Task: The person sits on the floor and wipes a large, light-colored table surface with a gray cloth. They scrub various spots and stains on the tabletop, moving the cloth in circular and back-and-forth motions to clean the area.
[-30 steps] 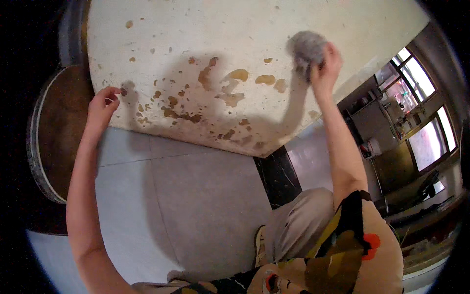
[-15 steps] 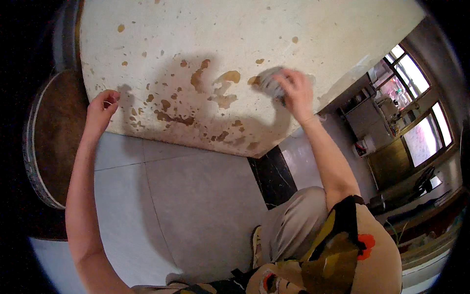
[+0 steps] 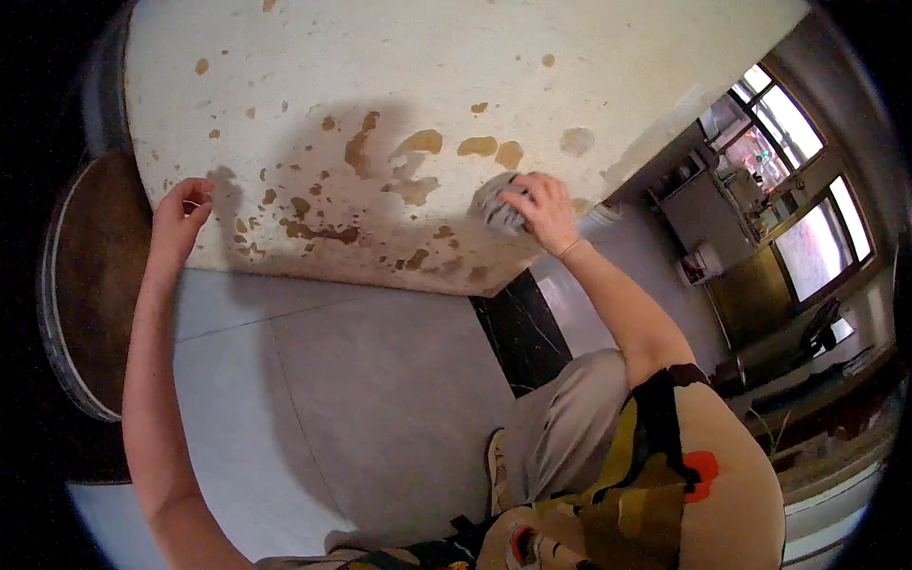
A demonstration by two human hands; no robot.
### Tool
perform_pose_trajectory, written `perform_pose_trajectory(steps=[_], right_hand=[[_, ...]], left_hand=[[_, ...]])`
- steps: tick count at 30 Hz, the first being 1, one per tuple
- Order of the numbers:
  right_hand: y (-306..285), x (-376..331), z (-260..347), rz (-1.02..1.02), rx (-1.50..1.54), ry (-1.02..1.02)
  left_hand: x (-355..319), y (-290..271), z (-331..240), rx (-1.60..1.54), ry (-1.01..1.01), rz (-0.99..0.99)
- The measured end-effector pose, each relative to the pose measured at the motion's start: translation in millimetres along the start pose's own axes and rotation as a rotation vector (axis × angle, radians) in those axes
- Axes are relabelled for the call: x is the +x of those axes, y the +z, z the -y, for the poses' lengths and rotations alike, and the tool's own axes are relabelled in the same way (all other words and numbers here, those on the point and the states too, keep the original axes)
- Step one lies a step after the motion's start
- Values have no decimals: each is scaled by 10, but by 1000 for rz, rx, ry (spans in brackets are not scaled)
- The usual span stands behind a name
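Note:
A pale cream wall fills the upper view, spotted with brown stains in its lower middle. My right hand presses a crumpled grey cloth against the wall near its lower right edge. My left hand rests with its fingertips on the wall at the lower left, holding nothing. The cloth is partly hidden under my right fingers.
A round dark-brown tabletop with a pale rim leans at the left. Grey floor tiles lie below the wall, with a black strip beside my leg. Windows and cabinets show at the right.
My right hand has swept the grey cloth down and to the left across the wall, from the upper right toward the stains. My left hand has stayed on the wall.

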State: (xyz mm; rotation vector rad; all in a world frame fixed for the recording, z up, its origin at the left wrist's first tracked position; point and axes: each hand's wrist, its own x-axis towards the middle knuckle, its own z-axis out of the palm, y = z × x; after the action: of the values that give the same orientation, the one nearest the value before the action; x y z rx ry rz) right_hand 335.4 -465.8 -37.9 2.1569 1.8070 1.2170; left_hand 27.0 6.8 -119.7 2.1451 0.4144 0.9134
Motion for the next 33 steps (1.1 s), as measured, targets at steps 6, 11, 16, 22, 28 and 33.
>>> perform_pose_trajectory(steps=[6, 11, 16, 22, 28, 33], right_hand=[[-403, 287, -189, 19, -96, 78], [-618, 658, -281, -439, -26, 409], [-81, 63, -145, -38, -50, 137], [-374, 281, -169, -6, -50, 98], [-907, 802, -916, -758, 326, 775], [-237, -25, -803, -569, -134, 577]], left_hand=[[-26, -49, -185, 15, 47, 7], [-69, -120, -62, 12, 20, -7], [64, -55, -12, 1, 70, -1], [3, -32, 49, 11, 22, -36], [-93, -44, 119, 48, 37, 1], [14, -133, 36, 15, -49, -30]])
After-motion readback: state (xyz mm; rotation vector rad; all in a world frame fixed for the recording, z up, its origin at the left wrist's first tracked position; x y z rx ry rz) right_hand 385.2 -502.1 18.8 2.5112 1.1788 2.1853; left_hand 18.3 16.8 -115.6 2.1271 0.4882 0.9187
